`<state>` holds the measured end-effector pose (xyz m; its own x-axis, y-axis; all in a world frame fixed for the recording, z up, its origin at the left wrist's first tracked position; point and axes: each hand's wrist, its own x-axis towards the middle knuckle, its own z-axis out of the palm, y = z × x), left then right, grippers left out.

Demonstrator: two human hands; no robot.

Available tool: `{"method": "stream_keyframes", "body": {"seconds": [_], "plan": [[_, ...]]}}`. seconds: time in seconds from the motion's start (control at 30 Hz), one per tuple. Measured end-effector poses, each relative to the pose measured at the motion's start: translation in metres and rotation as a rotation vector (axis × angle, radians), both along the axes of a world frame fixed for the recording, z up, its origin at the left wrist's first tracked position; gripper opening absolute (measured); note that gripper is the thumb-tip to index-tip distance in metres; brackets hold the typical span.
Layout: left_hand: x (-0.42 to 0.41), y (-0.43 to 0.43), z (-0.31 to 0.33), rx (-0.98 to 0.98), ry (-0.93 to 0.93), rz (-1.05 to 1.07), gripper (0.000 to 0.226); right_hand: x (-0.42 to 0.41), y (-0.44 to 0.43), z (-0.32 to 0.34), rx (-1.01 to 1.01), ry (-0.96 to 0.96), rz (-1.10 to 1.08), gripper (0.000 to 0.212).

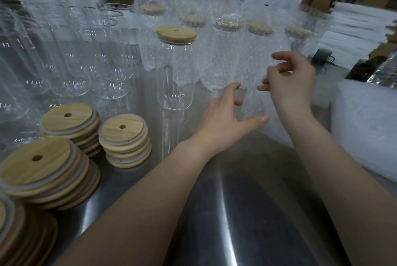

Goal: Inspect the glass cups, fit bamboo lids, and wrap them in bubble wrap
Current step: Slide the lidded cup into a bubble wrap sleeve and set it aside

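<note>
**A:** What's hard to read around the hands?

**B:** The bubble wrap (255, 104) between them. It's so clear that its edges melt into the steel bench (247, 201). I can't trace where it ends, or tell whether it's a sheet or a bag.

**A:** And the right hand?

**B:** The right hand (292, 85) is raised with its fingers curled. Thumb and fingertips pinch the top of that bubble wrap.

**A:** The left hand?

**B:** The left hand (225, 119) is spread wide, thumb out and fingers straight, at the lower part of the wrap. I can't tell whether the fingertips touch it.

**A:** Where are the cups?

**B:** One lidded cup (175, 72) stands upright and unwrapped mid-bench, just left of the hands and apart from both. A bamboo lid (176, 32) sits on top of it. Behind it, wrapped cups (225, 51) stand in a row toward the far edge, their lids only a tan blur through the bubbles.

**A:** And further out?

**B:** Bare cups (81, 51) crowd the far left corner, overlapping too much to count. Stacks of lids (124, 143) sit at the near left corner, and the nearest stack is cut off by the frame. At the right edge there's a blurred pile of wrap (365, 126), with a dark mug (323, 56) beyond it.
</note>
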<state>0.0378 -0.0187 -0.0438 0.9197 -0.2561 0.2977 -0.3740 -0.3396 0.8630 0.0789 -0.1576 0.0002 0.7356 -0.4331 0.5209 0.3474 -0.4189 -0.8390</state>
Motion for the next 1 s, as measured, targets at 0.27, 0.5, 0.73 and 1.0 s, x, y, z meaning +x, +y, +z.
{"method": "stream_keyframes", "body": {"seconds": [0.27, 0.5, 0.73, 1.0], "plan": [[0.012, 0.003, 0.000, -0.381, 0.150, 0.122, 0.043, -0.004, 0.010, -0.005, 0.098, 0.004, 0.209, 0.025], [0.016, 0.008, 0.003, -0.669, 0.237, 0.165, 0.012, -0.006, 0.002, -0.006, -0.315, 0.178, 0.544, 0.016], [0.016, 0.008, 0.004, -0.690, 0.204, 0.279, 0.030, -0.009, 0.003, -0.010, -0.431, 0.402, 0.830, 0.048], [0.014, 0.011, 0.006, -0.615, 0.193, 0.232, 0.046, -0.010, 0.003, -0.008, -0.390, 0.417, 0.813, 0.058]]}}
